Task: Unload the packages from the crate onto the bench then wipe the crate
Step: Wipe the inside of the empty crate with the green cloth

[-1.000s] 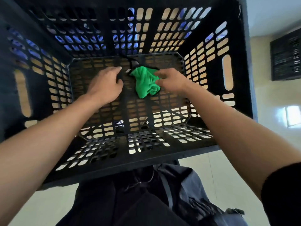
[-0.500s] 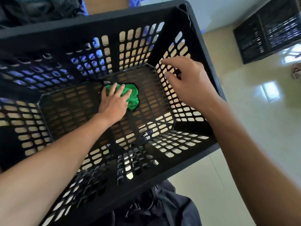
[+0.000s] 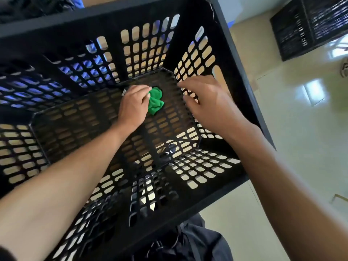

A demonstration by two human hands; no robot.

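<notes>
The green cloth (image 3: 155,101), soft, light and bunched, lies on the crate (image 3: 94,117) floor, pressed under the left hand (image 3: 132,106); finger curl cannot be told. The right hand (image 3: 209,104) hovers beside it, fingers loosely spread, apparently empty.

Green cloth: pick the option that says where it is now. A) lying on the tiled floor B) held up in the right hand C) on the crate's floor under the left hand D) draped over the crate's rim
C: the green cloth lies bunched on the slotted bottom of the crate, with the left hand on it; the right hand holds nothing.
</notes>
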